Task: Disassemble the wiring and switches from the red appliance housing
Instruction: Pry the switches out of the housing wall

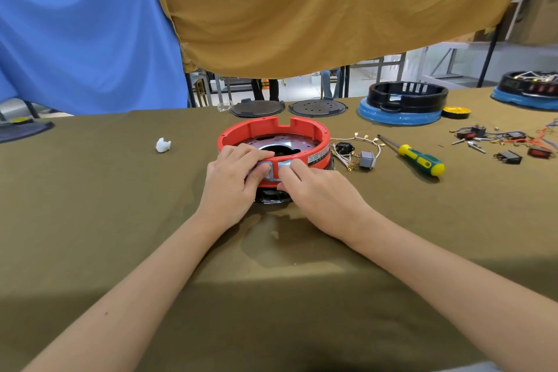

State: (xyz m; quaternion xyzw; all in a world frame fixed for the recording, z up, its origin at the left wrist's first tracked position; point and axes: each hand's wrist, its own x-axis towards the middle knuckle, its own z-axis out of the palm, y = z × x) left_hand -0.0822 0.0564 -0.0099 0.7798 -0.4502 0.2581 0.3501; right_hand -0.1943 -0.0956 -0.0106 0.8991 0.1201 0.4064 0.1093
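Hands first: your left hand (232, 181) curls over the near rim of the red housing (273, 137), fingers hooked onto the top edge and the thumb pressed against a grey panel (273, 170) on the outer wall. Your right hand (317, 190) sits just beside it, fingertips bent and pinching the same grey panel from the right. Both hands grip the housing — neither hangs free.

That red housing stands open side up on the olive-covered bench (120, 220), near the middle and directly in front of you. Inside it shows a shiny metal plate (280, 142) with small holes and a dark cutout. A label strip (318, 157) runs along the outer wall to the right of your fingers.

Just right of the housing lies a bundle of white wires (354, 148) with brass terminals, a black socket (344, 148) and a grey block (367, 159) among them. Beyond these rests a screwdriver (416, 157) with a green and yellow handle, its tip pointing away from you. Farther right — well apart from the housing — lie loose rocker switches (510, 157) and more coloured wires (531, 139).

At the far edge of the bench sit two dark round plates (317, 107), a black housing on a blue base (404, 103), a yellow and black roll (456, 112), and another blue-based unit (528, 89) at the right border. A crumpled white scrap (163, 145) lies to the left of the red housing. Blue cloth (84, 33) and ochre cloth (317, 9) hang behind.
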